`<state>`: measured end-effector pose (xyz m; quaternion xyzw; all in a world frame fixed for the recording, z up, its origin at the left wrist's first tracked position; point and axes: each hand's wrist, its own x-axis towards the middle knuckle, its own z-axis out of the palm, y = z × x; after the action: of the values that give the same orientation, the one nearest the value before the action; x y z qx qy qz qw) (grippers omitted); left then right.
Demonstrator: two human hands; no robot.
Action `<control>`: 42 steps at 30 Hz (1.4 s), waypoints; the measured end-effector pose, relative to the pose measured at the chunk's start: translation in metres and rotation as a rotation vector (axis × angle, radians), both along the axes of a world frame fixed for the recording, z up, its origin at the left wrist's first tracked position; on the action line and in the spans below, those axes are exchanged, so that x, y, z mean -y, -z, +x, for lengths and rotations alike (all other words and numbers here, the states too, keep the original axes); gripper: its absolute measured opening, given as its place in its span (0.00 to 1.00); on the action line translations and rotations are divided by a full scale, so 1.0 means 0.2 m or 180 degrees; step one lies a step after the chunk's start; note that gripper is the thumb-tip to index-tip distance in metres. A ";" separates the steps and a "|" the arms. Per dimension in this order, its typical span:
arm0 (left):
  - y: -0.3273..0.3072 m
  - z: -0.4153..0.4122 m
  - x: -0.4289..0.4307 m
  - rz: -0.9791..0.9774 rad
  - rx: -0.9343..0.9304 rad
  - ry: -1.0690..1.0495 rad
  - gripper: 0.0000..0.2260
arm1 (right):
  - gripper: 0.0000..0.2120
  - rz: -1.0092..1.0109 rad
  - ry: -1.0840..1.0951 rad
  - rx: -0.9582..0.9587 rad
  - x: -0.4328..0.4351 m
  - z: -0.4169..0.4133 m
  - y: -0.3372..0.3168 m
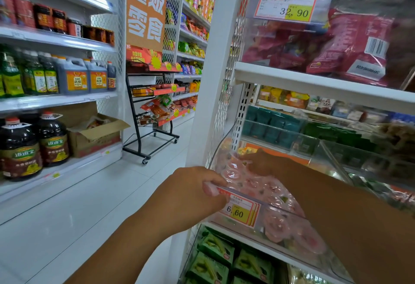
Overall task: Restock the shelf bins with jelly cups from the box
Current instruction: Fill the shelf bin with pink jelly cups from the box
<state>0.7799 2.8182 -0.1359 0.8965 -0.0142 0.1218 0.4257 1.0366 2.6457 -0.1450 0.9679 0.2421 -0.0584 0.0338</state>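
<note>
**Both hands at the jelly cup bin**

A supermarket aisle is running between white shelves. One clear bin point(280, 211) is sitting on the right-hand shelf, heaped with pink jelly cups point(276, 226) that are overlapping too much to count. The left hand point(193, 194) is clamping its fingers over the bin's front rim, just beside its single price tag point(239, 211). The right hand point(262, 163) is reaching inside the bin among the cups; whether it is holding one, I cannot tell. Across the aisle from the bin, one open cardboard box point(94, 136) is sitting.

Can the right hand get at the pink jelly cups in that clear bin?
Likely yes: the right hand reaches over the bin through its open top and touches the jelly cups; nothing covers them.
</note>
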 end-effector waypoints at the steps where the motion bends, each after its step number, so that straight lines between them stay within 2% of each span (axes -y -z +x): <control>1: 0.00 0.00 0.00 -0.0003 -0.0002 -0.0012 0.09 | 0.28 -0.0069 0.0039 -0.0045 0.00 -0.02 -0.01; 10: -0.05 0.01 0.00 0.0137 -0.0158 0.0089 0.09 | 0.40 -0.0500 0.0170 -0.0006 -0.06 -0.02 0.01; 13: -0.08 0.01 0.04 -0.0120 -0.0058 0.0021 0.11 | 0.38 -0.0631 -0.0056 0.0013 -0.09 -0.07 -0.09; 16: -0.12 0.03 0.10 -0.0681 0.0364 0.0023 0.15 | 0.29 0.0025 -0.0179 -0.0212 -0.07 -0.17 -0.32; 18: -0.15 0.08 0.16 -0.0645 0.0551 0.0045 0.19 | 0.22 0.0555 -0.0072 -0.0742 -0.01 -0.26 -0.47; 22: -0.16 0.25 0.28 -0.0499 0.0649 0.0011 0.30 | 0.17 0.2086 -0.0103 -0.2608 0.17 -0.41 -0.63; 23: -0.15 0.30 0.31 -0.0482 0.0670 -0.0025 0.32 | 0.18 0.2281 -0.0176 -0.2893 0.21 -0.44 -0.64; 25: -0.13 0.38 0.35 -0.0484 0.0694 0.0002 0.35 | 0.19 0.2406 -0.0306 -0.3070 0.24 -0.46 -0.62; 31: -0.12 0.44 0.35 -0.0451 0.0422 0.0231 0.42 | 0.10 0.2530 0.0018 -0.2413 0.23 -0.39 -0.51; 33: -0.10 0.43 0.33 -0.0505 0.0436 0.0180 0.37 | 0.10 0.2119 0.0119 -0.1729 0.23 -0.31 -0.51; 35: -0.09 0.43 0.32 -0.0634 0.0407 0.0133 0.28 | 0.12 0.1459 0.0263 -0.0774 0.25 -0.20 -0.50; 36: -0.08 0.43 0.32 -0.0727 0.0358 0.0128 0.24 | 0.13 0.1244 0.0348 -0.0501 0.26 -0.14 -0.49; 38: -0.07 0.43 0.33 -0.0737 0.0313 0.0130 0.18 | 0.15 0.0958 0.0525 -0.0363 0.28 -0.05 -0.43; 42: -0.06 0.44 0.34 -0.0311 0.0333 0.0175 0.11 | 0.15 0.0741 0.0721 -0.0283 0.28 0.06 -0.31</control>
<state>0.8677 2.7495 -0.1244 0.8663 -0.0551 0.1573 0.4708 1.0489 2.5891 -0.0839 0.9828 0.1379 -0.0761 -0.0962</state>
